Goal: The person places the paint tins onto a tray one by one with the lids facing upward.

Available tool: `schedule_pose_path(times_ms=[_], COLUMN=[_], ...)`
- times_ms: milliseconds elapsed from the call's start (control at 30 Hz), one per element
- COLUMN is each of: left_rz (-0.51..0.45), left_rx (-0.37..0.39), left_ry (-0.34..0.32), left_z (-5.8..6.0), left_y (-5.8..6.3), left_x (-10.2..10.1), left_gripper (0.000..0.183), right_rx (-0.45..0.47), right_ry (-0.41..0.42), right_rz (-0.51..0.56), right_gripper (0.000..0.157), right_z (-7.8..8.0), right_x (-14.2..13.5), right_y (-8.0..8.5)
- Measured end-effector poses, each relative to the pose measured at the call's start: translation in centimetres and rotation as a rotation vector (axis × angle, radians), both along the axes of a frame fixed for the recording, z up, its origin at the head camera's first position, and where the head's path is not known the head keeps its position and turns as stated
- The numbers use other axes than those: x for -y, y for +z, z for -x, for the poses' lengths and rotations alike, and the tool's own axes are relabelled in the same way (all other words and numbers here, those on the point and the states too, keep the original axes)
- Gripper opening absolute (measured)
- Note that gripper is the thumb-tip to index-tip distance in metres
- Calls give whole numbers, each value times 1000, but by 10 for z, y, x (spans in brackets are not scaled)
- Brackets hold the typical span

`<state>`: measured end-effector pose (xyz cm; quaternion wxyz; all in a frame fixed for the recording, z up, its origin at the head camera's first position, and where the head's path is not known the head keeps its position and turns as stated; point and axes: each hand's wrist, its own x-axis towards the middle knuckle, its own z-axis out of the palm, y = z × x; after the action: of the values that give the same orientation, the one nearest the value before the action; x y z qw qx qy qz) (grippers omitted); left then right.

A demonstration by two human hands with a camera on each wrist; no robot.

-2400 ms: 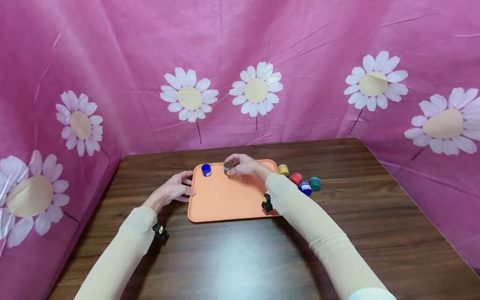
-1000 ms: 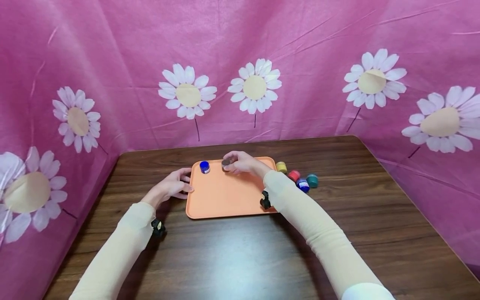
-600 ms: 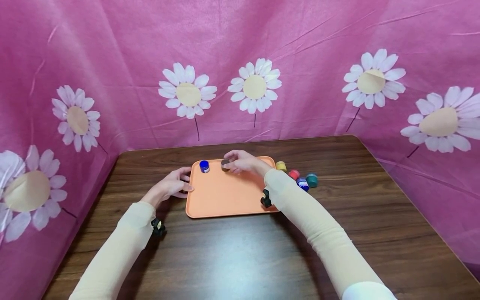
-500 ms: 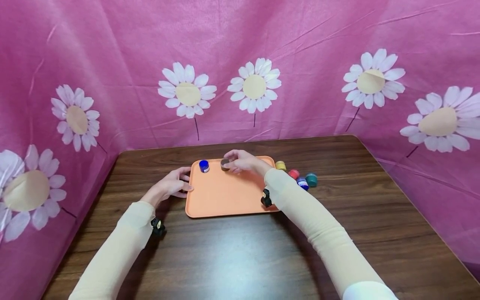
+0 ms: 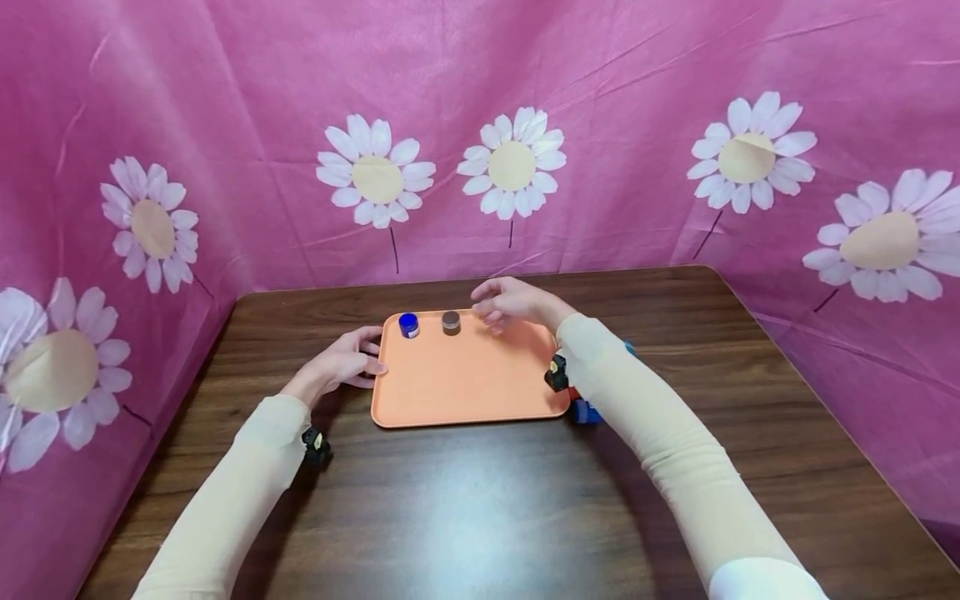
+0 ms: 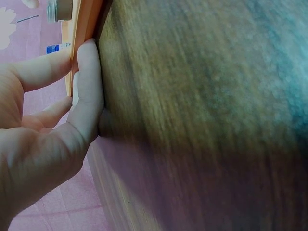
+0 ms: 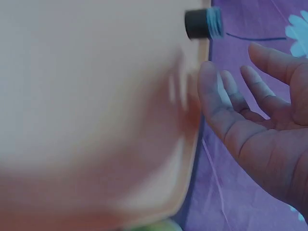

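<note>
An orange tray [image 5: 465, 383] lies on the table, and my left hand [image 5: 345, 360] grips its left edge. In the left wrist view, the fingers [image 6: 89, 67] press against the tray's rim. Two small paint jars stand along the tray's far edge: a blue jar [image 5: 408, 326] in the left corner and a brown jar [image 5: 451, 323] to its right. Over the far right part of the tray hovers my right hand [image 5: 512, 302], holding nothing, its fingers loosely bent. The right wrist view shows the brown jar [image 7: 204, 24] apart from the fingertips.
By the tray's lower right corner sits another blue jar [image 5: 587, 412], close under the right sleeve [image 5: 645, 400]. A teal jar [image 5: 630, 348] peeks out behind that sleeve, which hides other jars. A pink flowered curtain [image 5: 450, 83] surrounds the wooden table [image 5: 420, 517].
The right hand has let go of the brown jar and moved right, leaving it standing on the tray. The left hand keeps its hold. The right sleeve now covers most jars beside the tray.
</note>
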<state>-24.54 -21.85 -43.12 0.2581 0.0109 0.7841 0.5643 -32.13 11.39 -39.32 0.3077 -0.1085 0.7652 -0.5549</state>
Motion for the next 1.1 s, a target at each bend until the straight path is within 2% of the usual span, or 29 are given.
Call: schedule_pose_path(times_ms=[100, 467, 633, 733, 867, 1100], left_rz=[5, 12, 16, 18, 16, 18], left_rx=[-6, -4, -6, -4, 3, 1], left_ry=[-3, -2, 4, 12, 10, 11], left_z=[0, 0, 0, 0, 0, 2], left_y=[2, 5, 6, 7, 6, 3], left_x=[0, 1, 1, 2, 3, 0], left_gripper=[87, 87, 86, 87, 87, 86], right_rx=[6, -45, -20, 1, 35, 82], right_ry=[23, 77, 75, 67, 64, 81], right_rz=[-22, -255, -338, -401, -462, -464], right_gripper=[48, 49, 48, 49, 59, 67], right_z=[1, 2, 3, 2, 1, 1], right_x=[-10, -58, -82, -92, -101, -111], right_y=[10, 35, 41, 43, 42, 30])
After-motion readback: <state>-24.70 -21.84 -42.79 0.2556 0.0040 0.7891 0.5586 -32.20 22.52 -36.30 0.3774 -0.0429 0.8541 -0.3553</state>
